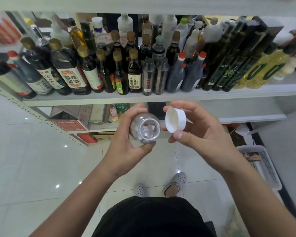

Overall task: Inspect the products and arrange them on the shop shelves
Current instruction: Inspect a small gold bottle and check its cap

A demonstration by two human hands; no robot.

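A clear plastic jar with its mouth open towards me is gripped by my left hand, fingers curled round its body. Just to its right, my right hand pinches the jar's white ribbed cap between thumb and fingertips, its hollow side facing left. Both are held in front of the white shelf, below its front edge. That shelf is packed with upright bottles of soy sauce, vinegar, dark sauces and oils.
Tall dark green oil bottles and yellow oil bottles fill the shelf's right end. Cardboard boxes sit on the lower shelf. A white plastic basket stands on the tiled floor at the right. My feet are below.
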